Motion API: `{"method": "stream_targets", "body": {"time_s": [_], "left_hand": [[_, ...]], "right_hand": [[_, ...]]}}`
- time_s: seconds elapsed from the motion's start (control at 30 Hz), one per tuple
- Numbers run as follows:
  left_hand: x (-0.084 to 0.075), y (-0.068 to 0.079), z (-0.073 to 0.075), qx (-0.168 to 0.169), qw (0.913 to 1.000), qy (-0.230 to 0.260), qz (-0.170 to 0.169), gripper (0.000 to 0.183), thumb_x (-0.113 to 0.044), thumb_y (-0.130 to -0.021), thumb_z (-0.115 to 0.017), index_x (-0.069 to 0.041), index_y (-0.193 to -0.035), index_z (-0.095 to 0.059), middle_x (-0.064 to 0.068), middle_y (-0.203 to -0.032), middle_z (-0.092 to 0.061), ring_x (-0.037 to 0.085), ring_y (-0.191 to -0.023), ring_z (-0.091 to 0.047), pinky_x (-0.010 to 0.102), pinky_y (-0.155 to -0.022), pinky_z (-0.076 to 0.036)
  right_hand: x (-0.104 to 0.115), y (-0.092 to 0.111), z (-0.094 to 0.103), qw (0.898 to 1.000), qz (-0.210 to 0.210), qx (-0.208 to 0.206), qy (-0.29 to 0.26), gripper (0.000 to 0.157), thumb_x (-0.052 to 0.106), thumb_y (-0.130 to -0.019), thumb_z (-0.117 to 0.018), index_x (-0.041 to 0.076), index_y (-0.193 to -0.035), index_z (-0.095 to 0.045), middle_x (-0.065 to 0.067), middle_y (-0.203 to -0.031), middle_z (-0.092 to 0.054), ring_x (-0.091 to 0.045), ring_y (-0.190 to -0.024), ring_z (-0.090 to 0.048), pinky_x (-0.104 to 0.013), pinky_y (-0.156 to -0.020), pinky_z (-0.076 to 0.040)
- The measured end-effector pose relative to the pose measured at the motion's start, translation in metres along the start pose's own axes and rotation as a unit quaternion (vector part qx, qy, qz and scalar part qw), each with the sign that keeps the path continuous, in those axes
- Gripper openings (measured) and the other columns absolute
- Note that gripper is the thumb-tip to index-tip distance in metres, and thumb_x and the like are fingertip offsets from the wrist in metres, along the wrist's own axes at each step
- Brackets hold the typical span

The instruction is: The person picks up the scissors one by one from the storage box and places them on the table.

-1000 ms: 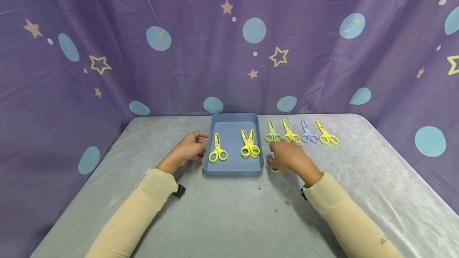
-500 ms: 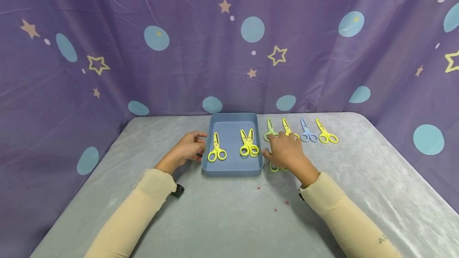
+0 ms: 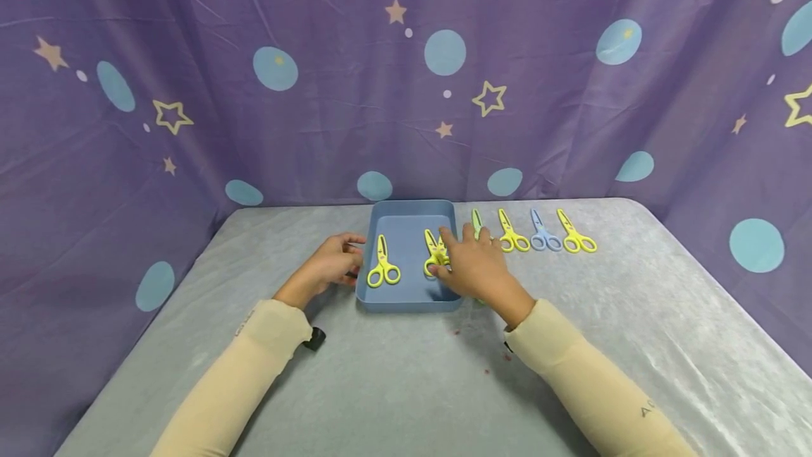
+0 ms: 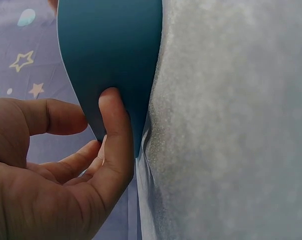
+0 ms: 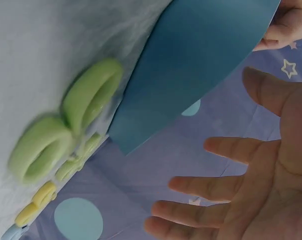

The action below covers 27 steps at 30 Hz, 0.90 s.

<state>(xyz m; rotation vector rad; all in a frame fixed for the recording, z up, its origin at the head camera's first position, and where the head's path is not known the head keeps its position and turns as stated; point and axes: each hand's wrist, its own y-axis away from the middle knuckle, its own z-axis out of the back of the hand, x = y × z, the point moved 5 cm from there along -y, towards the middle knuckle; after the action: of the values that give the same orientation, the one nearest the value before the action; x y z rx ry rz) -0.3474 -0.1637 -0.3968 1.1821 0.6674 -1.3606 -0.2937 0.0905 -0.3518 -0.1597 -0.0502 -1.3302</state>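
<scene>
My left hand is at the left side of a blue tray, with a fingertip against its outer wall. My right hand is over the tray's right edge, palm down. In the right wrist view its fingers spread apart, with nothing between them. One pair of yellow scissors lies in the tray on the left. Two overlapping pairs of yellow scissors lie at the right, partly hidden by my right hand. Green scissors lie on the table beside the tray, mostly covered in the head view.
Along the table's back right stand in a row green scissors, yellow scissors, blue scissors and more yellow scissors. A purple curtain hangs behind the grey-covered table.
My right hand has moved left from the scissors beside the tray to over the tray's right edge, uncovering yellow scissors in the back row. My left hand has stayed at the tray.
</scene>
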Motion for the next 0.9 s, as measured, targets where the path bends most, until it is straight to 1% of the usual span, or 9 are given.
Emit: {"method": "stream_targets", "body": {"time_s": [0.1,0.23,0.43,0.57,0.77,0.9], "left_hand": [[0.0,0.0,0.0,-0.001,1.0,0.0,0.0,0.054,-0.001,-0.093,-0.053,-0.006,-0.146,-0.044,0.022,-0.129,-0.05,0.027,-0.082,-0.061,0.041,-0.067,-0.057],[-0.001,0.0,0.0,-0.001,1.0,0.0,-0.001,0.055,0.0,-0.093,-0.053,-0.005,-0.147,-0.043,0.022,-0.129,-0.049,0.026,-0.082,-0.06,0.04,-0.066,-0.057],[-0.001,0.0,0.0,0.002,1.0,0.002,0.0,0.057,0.0,-0.092,-0.053,-0.005,-0.148,-0.042,0.021,-0.13,-0.049,0.026,-0.082,-0.06,0.04,-0.066,-0.057],[0.001,-0.001,-0.001,0.003,1.0,0.003,0.001,0.056,0.0,-0.093,-0.053,-0.005,-0.148,-0.042,0.021,-0.129,-0.05,0.026,-0.082,-0.06,0.041,-0.066,-0.057],[0.002,-0.001,0.0,0.002,1.0,0.004,-0.002,0.056,0.0,-0.092,-0.053,-0.005,-0.147,-0.043,0.022,-0.127,-0.051,0.026,-0.082,-0.06,0.041,-0.066,-0.058],[0.0,-0.001,-0.001,0.003,1.0,0.006,-0.005,0.057,0.001,-0.091,-0.053,-0.005,-0.146,-0.044,0.022,-0.126,-0.052,0.026,-0.082,-0.06,0.04,-0.065,-0.058]], "right_hand": [[0.008,-0.003,-0.002,1.0,0.01,-0.002,0.0,0.081,0.062,-0.092,-0.06,0.021,-0.157,-0.035,-0.029,-0.153,-0.032,-0.053,-0.138,-0.028,-0.069,-0.103,-0.03],[0.021,-0.008,-0.006,1.0,0.028,0.011,0.0,0.081,0.062,-0.093,-0.057,0.022,-0.159,-0.032,-0.028,-0.156,-0.027,-0.053,-0.141,-0.022,-0.067,-0.107,-0.027],[0.038,-0.014,-0.015,0.997,0.063,0.043,0.023,0.081,0.062,-0.095,-0.054,0.025,-0.161,-0.024,-0.023,-0.159,-0.025,-0.05,-0.143,-0.021,-0.064,-0.109,-0.027],[0.047,-0.017,-0.021,0.995,0.085,0.055,0.007,0.08,0.062,-0.096,-0.052,0.026,-0.161,-0.022,-0.024,-0.16,-0.023,-0.051,-0.144,-0.019,-0.063,-0.111,-0.026],[0.055,-0.023,-0.028,0.992,0.088,0.078,-0.034,0.079,0.064,-0.097,-0.047,0.025,-0.162,-0.021,-0.027,-0.16,-0.02,-0.05,-0.145,-0.015,-0.062,-0.114,-0.021],[0.058,-0.026,-0.031,0.991,0.081,0.099,-0.03,0.078,0.064,-0.098,-0.043,0.025,-0.162,-0.021,-0.029,-0.16,-0.018,-0.053,-0.143,-0.015,-0.061,-0.114,-0.02]]}}
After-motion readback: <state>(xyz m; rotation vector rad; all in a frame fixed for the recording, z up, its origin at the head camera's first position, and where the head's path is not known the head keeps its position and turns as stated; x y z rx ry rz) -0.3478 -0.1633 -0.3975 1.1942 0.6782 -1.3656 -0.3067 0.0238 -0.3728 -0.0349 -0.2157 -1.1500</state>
